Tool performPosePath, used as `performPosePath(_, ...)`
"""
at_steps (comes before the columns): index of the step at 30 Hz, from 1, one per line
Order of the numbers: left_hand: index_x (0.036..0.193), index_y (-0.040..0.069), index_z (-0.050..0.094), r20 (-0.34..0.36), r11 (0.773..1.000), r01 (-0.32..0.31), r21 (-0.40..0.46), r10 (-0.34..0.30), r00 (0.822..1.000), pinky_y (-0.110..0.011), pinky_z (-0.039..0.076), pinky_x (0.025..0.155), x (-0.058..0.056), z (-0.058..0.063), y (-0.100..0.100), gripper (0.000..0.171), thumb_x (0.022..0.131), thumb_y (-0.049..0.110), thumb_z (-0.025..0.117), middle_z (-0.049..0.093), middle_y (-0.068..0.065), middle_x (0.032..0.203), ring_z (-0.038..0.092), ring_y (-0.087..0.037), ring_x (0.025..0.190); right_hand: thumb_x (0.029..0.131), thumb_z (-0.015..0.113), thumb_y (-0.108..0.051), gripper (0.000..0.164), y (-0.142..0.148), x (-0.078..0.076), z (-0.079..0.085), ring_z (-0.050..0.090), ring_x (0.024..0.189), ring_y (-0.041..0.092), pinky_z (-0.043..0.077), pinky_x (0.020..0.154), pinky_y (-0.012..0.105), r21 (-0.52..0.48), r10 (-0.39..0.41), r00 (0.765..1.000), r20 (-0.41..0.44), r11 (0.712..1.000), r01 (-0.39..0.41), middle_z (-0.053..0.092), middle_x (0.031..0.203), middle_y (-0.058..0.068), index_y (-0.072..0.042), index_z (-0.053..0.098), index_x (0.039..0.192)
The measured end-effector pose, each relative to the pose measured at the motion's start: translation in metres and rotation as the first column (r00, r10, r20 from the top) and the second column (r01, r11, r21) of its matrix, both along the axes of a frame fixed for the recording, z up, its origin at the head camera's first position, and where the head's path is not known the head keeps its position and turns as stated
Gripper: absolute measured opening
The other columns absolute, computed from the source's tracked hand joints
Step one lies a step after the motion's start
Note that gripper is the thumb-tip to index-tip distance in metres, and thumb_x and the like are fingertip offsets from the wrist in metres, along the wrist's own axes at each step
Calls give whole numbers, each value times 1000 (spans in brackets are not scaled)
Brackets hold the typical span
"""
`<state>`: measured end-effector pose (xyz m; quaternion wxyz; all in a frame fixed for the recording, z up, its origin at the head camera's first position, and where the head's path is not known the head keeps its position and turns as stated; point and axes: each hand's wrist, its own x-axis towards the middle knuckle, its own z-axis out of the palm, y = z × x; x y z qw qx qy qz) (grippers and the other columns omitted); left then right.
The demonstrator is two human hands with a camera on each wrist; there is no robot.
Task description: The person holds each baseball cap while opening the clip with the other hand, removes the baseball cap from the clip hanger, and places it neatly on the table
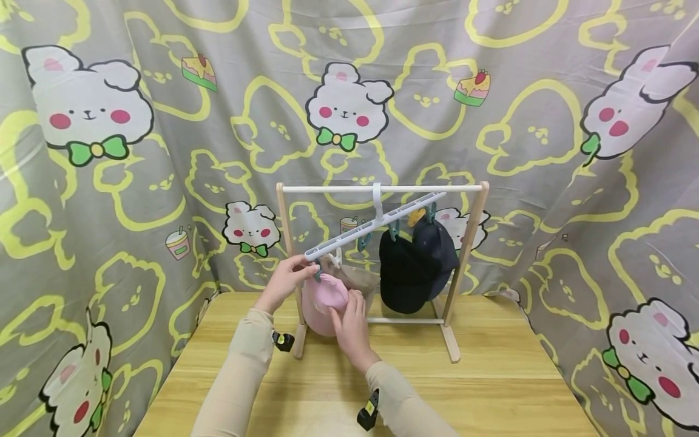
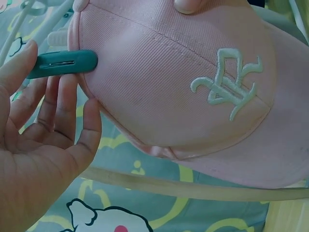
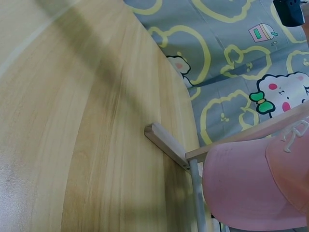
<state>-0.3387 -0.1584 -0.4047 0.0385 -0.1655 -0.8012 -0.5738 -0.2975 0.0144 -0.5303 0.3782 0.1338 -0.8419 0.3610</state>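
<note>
A pink cap [image 1: 330, 291] with white embroidered letters [image 2: 229, 82] hangs at the low left end of a tilted white clip hanger [image 1: 355, 233]. My left hand [image 1: 284, 282] pinches the outer end of a green clip [image 2: 63, 64], whose other end bites the cap's edge. With thumb and fingers my right hand [image 1: 352, 325] holds the cap's near side; only one of its fingertips shows in the left wrist view. The cap's pink brim [image 3: 251, 186] points downward. Behind it hangs a beige cap [image 1: 360, 278], partly hidden, under a white clip [image 1: 338, 258].
The hanger hooks over the rail of a wooden rack [image 1: 448, 337] standing on a wood-grain table [image 1: 491, 364]. A black cap [image 1: 406, 276] and a dark navy cap [image 1: 442, 249] hang at its right side. An orange clip [image 1: 416, 217] is beside them. Patterned curtains [image 1: 426, 36] surround the table.
</note>
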Motion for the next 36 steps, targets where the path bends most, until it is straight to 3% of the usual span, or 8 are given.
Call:
performPosePath(5, 108, -2, 67, 18, 1000, -12, -6, 12, 1000, -33, 46, 76, 16, 18, 4, 27, 92, 19, 69, 59, -4, 89, 51, -14, 81, 87, 73, -21, 53, 2, -1, 0, 50, 116, 31, 47, 100, 45, 8, 3, 1000, -23, 1000, -3, 51, 119, 19, 6, 47, 124)
performPosePath(12, 108, -2, 68, 2, 1000, -18, -9, 18, 1000, -41, 49, 80, 17, 19, 6, 26, 92, 19, 67, 65, -5, 89, 54, -12, 80, 87, 72, -21, 48, 5, 1, 3, 51, 111, 28, 48, 96, 43, 28, 12, 999, -48, 1000, -11, 52, 115, 16, 4, 49, 121)
performPosePath(19, 110, -1, 68, 13, 999, -39, -16, 39, 999, -31, 45, 70, 17, 20, 7, 27, 93, 20, 67, 66, -7, 91, 51, -13, 77, 87, 72, -21, 46, 7, 1, 6, 52, 106, 26, 49, 92, 41, 32, 20, 998, -56, 999, -18, 53, 112, 16, 3, 50, 119)
performPosePath(27, 109, 2, 69, 30, 996, -84, -18, 84, 996, -27, 41, 62, -7, -2, 3, 27, 92, 24, 68, 64, -6, 88, 48, -15, 74, 86, 72, -22, 44, 7, 0, 6, 54, 103, 27, 50, 90, 42, 38, 16, 997, -71, 999, -13, 55, 111, 17, 3, 52, 116)
performPosePath(36, 104, 5, 71, 12, 994, -109, 12, 109, 994, -30, 45, 70, -10, -6, 4, 30, 88, 31, 73, 68, -11, 93, 54, -16, 79, 88, 69, -21, 38, 8, 0, 7, 55, 101, 26, 50, 89, 41, 41, 44, 996, -77, 998, -41, 56, 108, 15, 2, 53, 114)
